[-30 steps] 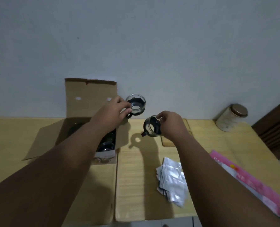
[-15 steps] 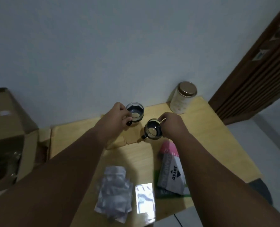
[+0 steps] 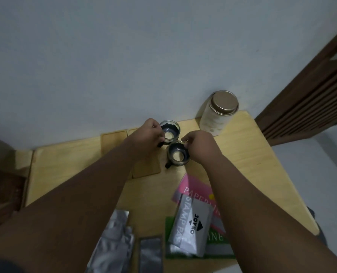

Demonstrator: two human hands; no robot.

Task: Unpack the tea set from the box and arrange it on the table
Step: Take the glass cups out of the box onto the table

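Note:
Two small glass tea cups with black holders and handles are over the far part of the wooden table (image 3: 242, 158). My left hand (image 3: 150, 136) grips the farther cup (image 3: 170, 133) by its handle side. My right hand (image 3: 200, 145) pinches the rim of the nearer cup (image 3: 177, 156), whose black handle points toward me. Both cups sit low, at or just above two wooden coasters (image 3: 112, 138) lying side by side; contact cannot be told. The cardboard box (image 3: 0, 174) shows only as a blurred edge at the far left.
A cream tin with a bronze lid (image 3: 217, 113) stands at the back right against the wall. Silver foil pouches (image 3: 114, 245), a grey packet (image 3: 191, 227) and a pink packet (image 3: 193, 186) lie near the front edge. A dark slatted door (image 3: 311, 95) is on the right.
The view has swung right, away from the box. Both hands carried the cups from beside the box to the coasters near the tin and lowered them.

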